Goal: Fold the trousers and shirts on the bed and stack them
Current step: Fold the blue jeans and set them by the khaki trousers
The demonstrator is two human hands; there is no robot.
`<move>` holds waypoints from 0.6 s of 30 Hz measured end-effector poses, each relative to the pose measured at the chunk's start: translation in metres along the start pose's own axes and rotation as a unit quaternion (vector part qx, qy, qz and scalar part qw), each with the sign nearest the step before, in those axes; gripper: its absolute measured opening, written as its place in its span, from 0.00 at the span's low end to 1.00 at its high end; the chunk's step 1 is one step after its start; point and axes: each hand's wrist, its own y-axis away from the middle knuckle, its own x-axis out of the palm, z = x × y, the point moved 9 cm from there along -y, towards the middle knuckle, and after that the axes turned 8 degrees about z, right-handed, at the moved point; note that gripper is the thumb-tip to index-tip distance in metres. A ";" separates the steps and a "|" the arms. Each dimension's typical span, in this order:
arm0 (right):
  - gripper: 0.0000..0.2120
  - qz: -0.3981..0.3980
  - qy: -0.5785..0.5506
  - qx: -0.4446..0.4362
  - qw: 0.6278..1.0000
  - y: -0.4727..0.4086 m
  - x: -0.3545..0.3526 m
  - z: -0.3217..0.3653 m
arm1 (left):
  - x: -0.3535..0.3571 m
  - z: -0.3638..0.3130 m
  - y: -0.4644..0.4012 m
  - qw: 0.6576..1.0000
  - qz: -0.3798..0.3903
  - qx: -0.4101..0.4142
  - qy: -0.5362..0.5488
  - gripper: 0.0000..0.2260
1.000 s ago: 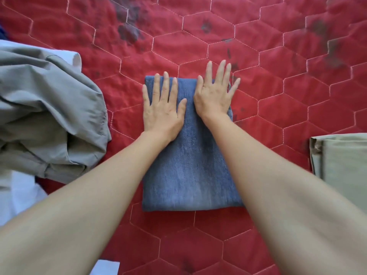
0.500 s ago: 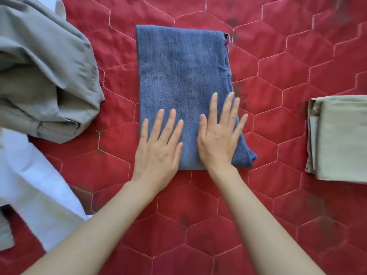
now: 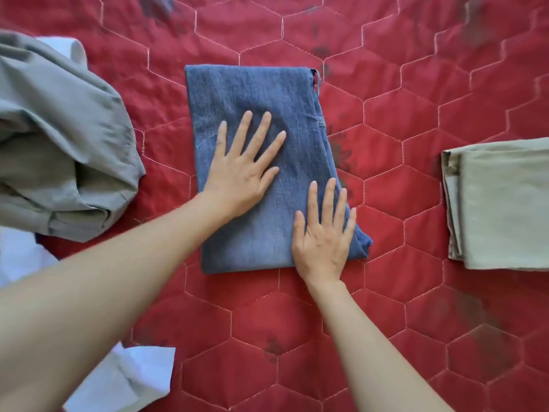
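Both hands flat, fingers spread, on folded jeans point(image 3: 255, 93): left point(image 3: 242, 171) mid, right point(image 3: 322, 239) near corner.

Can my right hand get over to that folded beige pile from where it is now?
Probably yes. The right hand lies flat on the folded jeans, and only bare red quilt lies between it and the beige pile.

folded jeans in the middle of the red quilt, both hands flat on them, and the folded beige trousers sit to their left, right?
Not quite. In the head view the folded beige trousers lie to the right of the folded jeans. Both the left hand and right hand do press flat on them.
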 end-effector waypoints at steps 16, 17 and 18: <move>0.25 -0.015 0.021 -0.077 0.997 -0.009 -0.013 -0.008 | -0.033 0.082 -0.063 0.997 0.022 -0.048 0.063 0.26; 0.24 -0.009 0.032 -0.094 0.995 -0.012 -0.016 -0.010 | -0.028 0.085 -0.045 0.994 0.011 -0.082 0.077 0.26; 0.24 -0.001 0.045 -0.111 0.993 -0.015 -0.019 -0.011 | -0.021 0.088 -0.025 0.988 0.000 -0.120 0.092 0.25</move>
